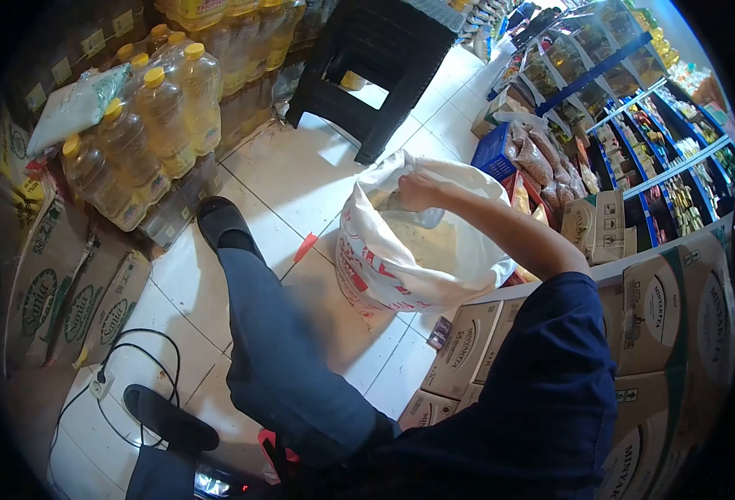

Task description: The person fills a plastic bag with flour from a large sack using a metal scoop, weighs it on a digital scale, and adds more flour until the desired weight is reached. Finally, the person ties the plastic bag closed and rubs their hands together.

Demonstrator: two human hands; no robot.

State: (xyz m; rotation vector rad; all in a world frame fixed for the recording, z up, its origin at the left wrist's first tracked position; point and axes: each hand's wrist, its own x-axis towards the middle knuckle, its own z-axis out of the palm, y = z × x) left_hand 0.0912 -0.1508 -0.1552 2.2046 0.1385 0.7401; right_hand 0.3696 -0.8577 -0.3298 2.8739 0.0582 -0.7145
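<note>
Inside the open white sack [371, 271], stood on the tiled floor [259, 179], a translucent object [428, 217] is gripped by the curled right hand [418, 192]; the left hand is not shown, so its state cannot be told. The soft rim [459, 175] is crossed by the right forearm [513, 229] and could be dragged down, the pale contents [430, 250] being spilled; the nearer sandal [175, 421] could be snagged by the loose black cable [175, 357]

Grocery shop: bottles [164, 118], cartons [652, 310]

Red-printed white sack [377, 265], mouth open
</note>
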